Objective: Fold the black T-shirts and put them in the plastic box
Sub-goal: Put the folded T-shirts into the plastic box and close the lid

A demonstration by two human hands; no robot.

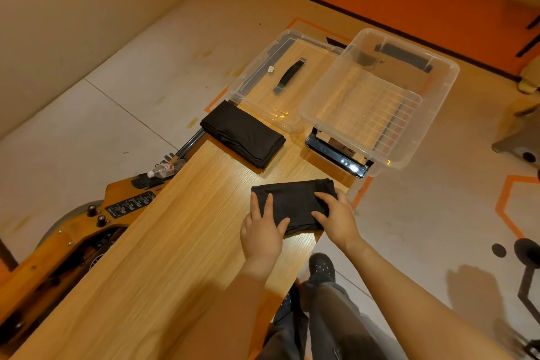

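A small folded black T-shirt (295, 202) lies near the right edge of the wooden table (163, 242). My left hand (261, 228) lies on its left end with fingers straight on top and the thumb along the near edge. My right hand (336, 213) grips its right end, fingers curled over the fold. A second folded black T-shirt (242, 133) lies farther away, at the table's left side. The clear plastic box (380, 102) stands with nothing inside at the far right end, overhanging the table corner.
The clear lid (280, 76) with a black handle lies flat to the left of the box. A plastic bottle (163, 169) and a yellow machine (67, 242) sit below the table's left edge. My legs and shoe stand by the table's right edge.
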